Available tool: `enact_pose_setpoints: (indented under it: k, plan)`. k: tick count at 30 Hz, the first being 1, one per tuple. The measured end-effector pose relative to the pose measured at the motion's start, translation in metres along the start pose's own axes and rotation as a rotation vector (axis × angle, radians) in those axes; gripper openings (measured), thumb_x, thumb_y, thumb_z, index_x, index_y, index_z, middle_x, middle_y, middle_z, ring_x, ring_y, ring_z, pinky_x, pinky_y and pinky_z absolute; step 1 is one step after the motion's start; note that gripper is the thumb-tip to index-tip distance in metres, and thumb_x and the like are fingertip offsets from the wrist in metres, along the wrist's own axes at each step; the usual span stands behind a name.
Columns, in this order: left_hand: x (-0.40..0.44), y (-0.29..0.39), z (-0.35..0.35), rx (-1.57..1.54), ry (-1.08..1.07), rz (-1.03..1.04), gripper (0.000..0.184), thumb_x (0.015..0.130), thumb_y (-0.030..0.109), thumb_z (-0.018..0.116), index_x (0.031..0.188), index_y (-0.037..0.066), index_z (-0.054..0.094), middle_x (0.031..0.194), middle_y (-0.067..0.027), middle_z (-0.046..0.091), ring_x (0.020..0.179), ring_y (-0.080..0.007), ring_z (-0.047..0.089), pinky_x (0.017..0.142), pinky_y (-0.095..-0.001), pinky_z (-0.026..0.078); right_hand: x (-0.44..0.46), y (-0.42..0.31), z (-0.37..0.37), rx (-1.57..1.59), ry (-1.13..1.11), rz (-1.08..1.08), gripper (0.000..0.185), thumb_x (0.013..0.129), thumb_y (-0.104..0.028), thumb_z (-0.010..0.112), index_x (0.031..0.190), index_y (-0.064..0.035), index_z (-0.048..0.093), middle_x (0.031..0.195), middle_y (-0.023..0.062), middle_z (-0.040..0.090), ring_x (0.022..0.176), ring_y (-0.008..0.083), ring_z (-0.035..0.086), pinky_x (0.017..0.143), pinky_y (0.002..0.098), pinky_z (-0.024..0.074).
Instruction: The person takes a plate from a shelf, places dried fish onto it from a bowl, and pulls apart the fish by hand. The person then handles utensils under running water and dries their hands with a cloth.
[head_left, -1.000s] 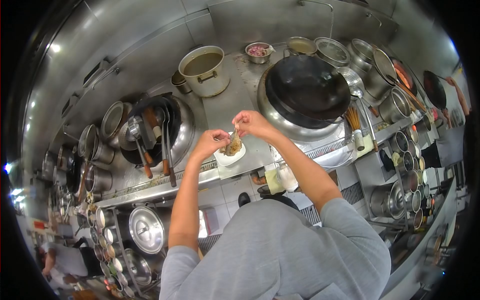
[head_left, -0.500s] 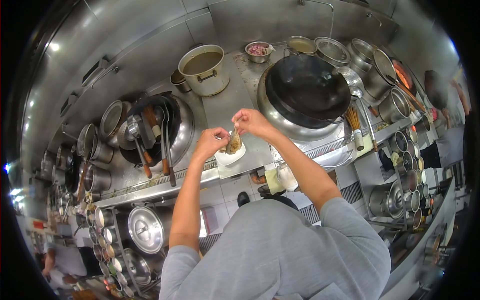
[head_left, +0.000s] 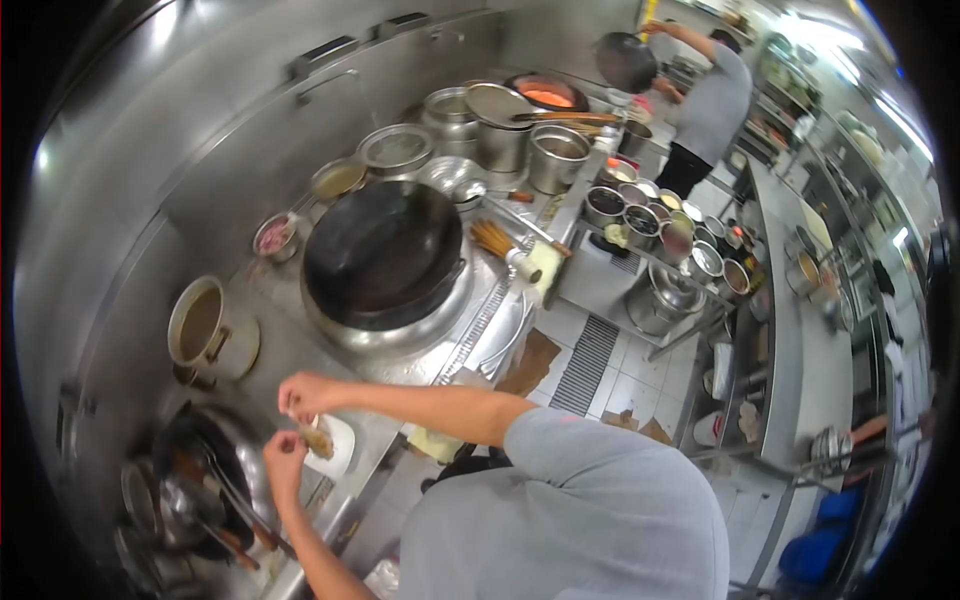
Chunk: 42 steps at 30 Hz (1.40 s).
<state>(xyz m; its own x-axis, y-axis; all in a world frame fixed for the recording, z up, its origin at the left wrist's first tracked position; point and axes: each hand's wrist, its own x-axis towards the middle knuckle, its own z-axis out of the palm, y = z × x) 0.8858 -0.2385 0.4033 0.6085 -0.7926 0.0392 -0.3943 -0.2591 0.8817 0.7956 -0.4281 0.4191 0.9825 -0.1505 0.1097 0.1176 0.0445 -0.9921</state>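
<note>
Both my hands are over a small white dish (head_left: 343, 447) on the steel counter. A brownish piece of food (head_left: 319, 441), its exact kind unclear, hangs between them above the dish. My right hand (head_left: 306, 395) pinches its upper end with closed fingertips. Below and to the left, my left hand (head_left: 285, 458) has its fingers curled together at the side of the same piece. To the left of the hands stands a wok with ladles and wooden-handled tools (head_left: 205, 490).
A large black wok (head_left: 375, 255) sits on the burner beyond my right arm. Left of it are a pot of brownish liquid (head_left: 228, 340) and a bowl of reddish pieces (head_left: 275, 237). Seasoning pots (head_left: 640, 220) line a cart. A co-worker (head_left: 708, 100) lifts a wok farther off.
My view has swung to the right, so the counter appears lower left and the co-worker shows fully. Both hands stay at the piece of food above the dish.
</note>
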Motion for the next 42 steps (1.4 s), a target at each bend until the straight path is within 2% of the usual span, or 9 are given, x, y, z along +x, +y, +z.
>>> enact_pose_setpoints:
  k: [7, 11, 18, 20, 24, 26, 32, 35, 42]
  plan:
    - [0.008, -0.005, 0.025, 0.034, 0.097, 0.006, 0.006, 0.074, 0.001, 0.063, 0.079, -0.001, 0.060, 0.068, -0.0004, 0.058, 0.064, -0.0062, 0.049, 0.060, -0.0232, 0.043, -0.010, -0.005, -0.009, -0.057, 0.097, 0.028, 0.014, 0.074, 0.003, 0.060, 0.088, 0.0013, 0.063, 0.074, 0.0097, 0.066, 0.061, 0.0149, 0.065, 0.053, 0.0294, 0.0538]
    - [0.010, 0.021, 0.033, 0.141, 0.199, 0.081, 0.009, 0.072, 0.008, 0.064, 0.077, 0.001, 0.062, 0.062, -0.0024, 0.057, 0.060, -0.0087, 0.049, 0.059, -0.0265, 0.044, -0.016, -0.002, -0.020, -0.208, 0.180, -0.098, 0.017, 0.077, -0.008, 0.065, 0.093, -0.0041, 0.067, 0.079, 0.0069, 0.069, 0.063, 0.0112, 0.065, 0.058, 0.0272, 0.0529]
    - [0.014, 0.018, 0.024, 0.187, 0.345, 0.053, 0.009, 0.068, 0.008, 0.065, 0.075, 0.003, 0.064, 0.060, -0.0067, 0.060, 0.054, -0.0125, 0.056, 0.056, -0.0283, 0.047, -0.013, 0.027, -0.013, 0.134, 0.168, 0.006, 0.014, 0.085, -0.001, 0.062, 0.099, -0.0003, 0.059, 0.082, 0.0084, 0.066, 0.069, 0.0141, 0.066, 0.062, 0.0283, 0.0561]
    - [0.011, 0.024, 0.021, 0.150, 0.302, 0.031, 0.006, 0.072, 0.004, 0.063, 0.077, 0.000, 0.062, 0.062, -0.0011, 0.057, 0.059, -0.0057, 0.050, 0.057, -0.0238, 0.044, -0.015, 0.024, -0.009, 0.129, 0.260, 0.015, 0.014, 0.086, -0.001, 0.061, 0.100, -0.0006, 0.059, 0.082, 0.0075, 0.065, 0.071, 0.0145, 0.066, 0.065, 0.0283, 0.0565]
    - [0.007, 0.022, 0.013, 0.115, 0.225, 0.040, 0.009, 0.073, 0.002, 0.061, 0.081, 0.000, 0.064, 0.069, -0.0019, 0.062, 0.065, -0.0070, 0.055, 0.063, -0.0236, 0.047, -0.017, 0.014, -0.004, 0.128, 0.246, 0.064, 0.013, 0.087, -0.002, 0.060, 0.100, -0.0005, 0.059, 0.085, 0.0074, 0.065, 0.074, 0.0142, 0.066, 0.068, 0.0280, 0.0564]
    - [0.008, 0.011, 0.006, -0.047, 0.061, 0.039, 0.021, 0.074, 0.002, 0.058, 0.093, -0.001, 0.066, 0.085, -0.0039, 0.066, 0.080, -0.0096, 0.060, 0.075, -0.0245, 0.048, -0.015, 0.008, -0.006, 0.053, 0.156, 0.069, 0.015, 0.089, -0.003, 0.059, 0.104, -0.0006, 0.057, 0.090, 0.0066, 0.062, 0.082, 0.0141, 0.064, 0.073, 0.0295, 0.0563]
    - [0.004, 0.009, -0.016, -0.279, 0.015, 0.103, 0.029, 0.081, 0.012, 0.059, 0.106, 0.000, 0.065, 0.096, -0.0070, 0.067, 0.084, -0.0124, 0.061, 0.077, -0.0279, 0.049, -0.012, 0.000, 0.000, 0.095, 0.087, 0.041, 0.015, 0.088, -0.002, 0.059, 0.103, 0.0001, 0.057, 0.086, 0.0077, 0.064, 0.077, 0.0141, 0.065, 0.069, 0.0277, 0.0561]
    - [-0.003, 0.000, -0.017, -0.169, -0.094, -0.030, 0.025, 0.081, 0.010, 0.062, 0.103, -0.001, 0.065, 0.091, -0.0050, 0.067, 0.082, -0.0117, 0.061, 0.075, -0.0273, 0.049, -0.011, 0.000, 0.002, 0.078, 0.091, 0.046, 0.015, 0.088, -0.003, 0.059, 0.103, 0.0002, 0.057, 0.086, 0.0077, 0.064, 0.077, 0.0140, 0.065, 0.069, 0.0279, 0.0561]
    - [-0.010, -0.008, -0.006, -0.255, -0.063, -0.074, 0.016, 0.080, 0.007, 0.069, 0.093, 0.001, 0.067, 0.080, -0.0003, 0.067, 0.070, -0.0093, 0.060, 0.066, -0.0247, 0.049, -0.012, 0.002, 0.003, 0.100, 0.075, 0.106, 0.015, 0.089, -0.005, 0.059, 0.103, -0.0009, 0.058, 0.085, 0.0066, 0.063, 0.075, 0.0127, 0.064, 0.068, 0.0276, 0.0551]
